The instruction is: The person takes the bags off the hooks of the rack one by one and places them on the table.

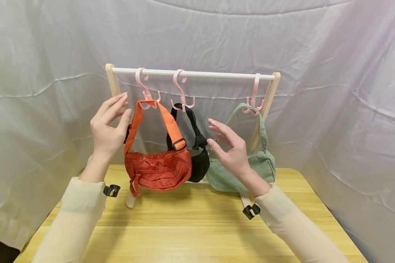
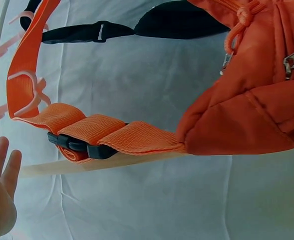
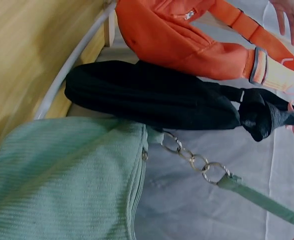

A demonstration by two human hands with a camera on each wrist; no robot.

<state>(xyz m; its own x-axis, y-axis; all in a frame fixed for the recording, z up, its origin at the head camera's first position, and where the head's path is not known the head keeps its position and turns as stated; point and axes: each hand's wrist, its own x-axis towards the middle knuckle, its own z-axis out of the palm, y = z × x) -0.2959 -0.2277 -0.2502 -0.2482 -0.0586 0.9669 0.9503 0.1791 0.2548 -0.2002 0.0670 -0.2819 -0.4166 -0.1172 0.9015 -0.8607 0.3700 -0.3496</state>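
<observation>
An orange-red shoulder bag (image 1: 158, 170) hangs by its orange strap (image 1: 169, 124) from a pink hook (image 1: 143, 84) at the rack's left. Beside that strap my left hand (image 1: 109, 126) is raised, fingers extended, holding nothing. Behind the orange bag, a black bag (image 1: 200, 164) hangs from a second pink hook (image 1: 181, 89). A green corduroy bag (image 1: 261, 166) hangs from a third pink hook (image 1: 255, 93) on the right; metal rings (image 3: 191, 157) join its strap. In front of the green bag my right hand (image 1: 230, 149) is held up, fingers loosely bent, gripping nothing. The hand hides part of that bag.
The rack has a white rail (image 1: 210, 74) between wooden posts (image 1: 271, 96) and stands on a wood-grain table (image 1: 184, 223). Grey cloth (image 1: 197, 36) surrounds the back and sides. A black band piece (image 1: 112, 190) sits at the left wrist, another (image 1: 251, 211) at the right.
</observation>
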